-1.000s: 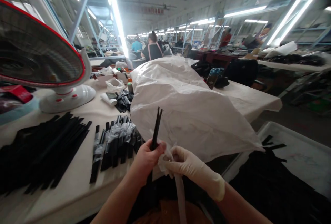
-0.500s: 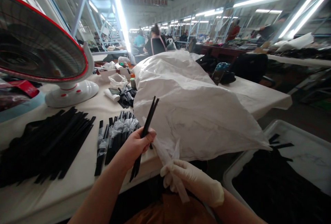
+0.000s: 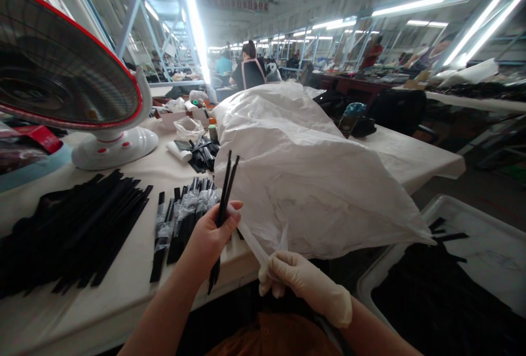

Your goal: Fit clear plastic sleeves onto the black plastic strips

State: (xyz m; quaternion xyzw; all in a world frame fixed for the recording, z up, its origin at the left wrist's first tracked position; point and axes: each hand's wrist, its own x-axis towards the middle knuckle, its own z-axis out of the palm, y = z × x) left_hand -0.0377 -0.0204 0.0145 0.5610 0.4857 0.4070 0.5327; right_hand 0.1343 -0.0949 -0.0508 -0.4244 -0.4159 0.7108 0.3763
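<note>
My left hand (image 3: 211,235), bare, is closed around a small bunch of thin black strips (image 3: 224,191) that stand up out of the fist and hang below it. My right hand (image 3: 298,279), in a white glove, is closed on a narrow clear sleeve (image 3: 251,242) that runs from the strips down to the glove. Both hands are at the near edge of the white table (image 3: 135,290), just in front of a big white sack (image 3: 304,175).
A loose heap of black strips (image 3: 69,230) and a row of sleeved bundles (image 3: 184,219) lie on the table to the left. A red-rimmed heater dish (image 3: 66,76) stands behind them. A white tray with black strips (image 3: 444,274) sits low right. People work at far tables.
My left hand has swung the strips left and tilted them upright over the table edge. The gloved hand dropped lower and drew the clear sleeve out between the two hands.
</note>
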